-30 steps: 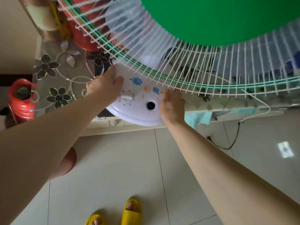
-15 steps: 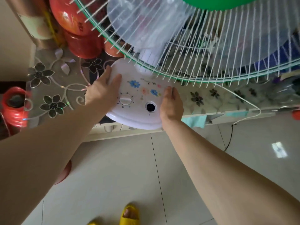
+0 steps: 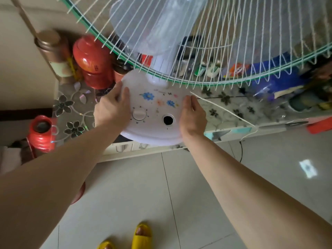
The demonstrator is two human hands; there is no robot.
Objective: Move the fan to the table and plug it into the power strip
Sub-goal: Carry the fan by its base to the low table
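The fan [image 3: 154,112] is being gripped at its base by the left hand [image 3: 112,109] and right hand [image 3: 193,116], overhanging the table [image 3: 71,112] edge.

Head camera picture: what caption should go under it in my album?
Left hand and right hand hold the white fan base at the edge of the flower-patterned table, its white cord trailing right.

Both bare arms reach forward, nearly straight; the left hand [image 3: 111,106] and right hand [image 3: 193,115] are clamped with fingers extended on opposite sides of what they hold, thumbs on top
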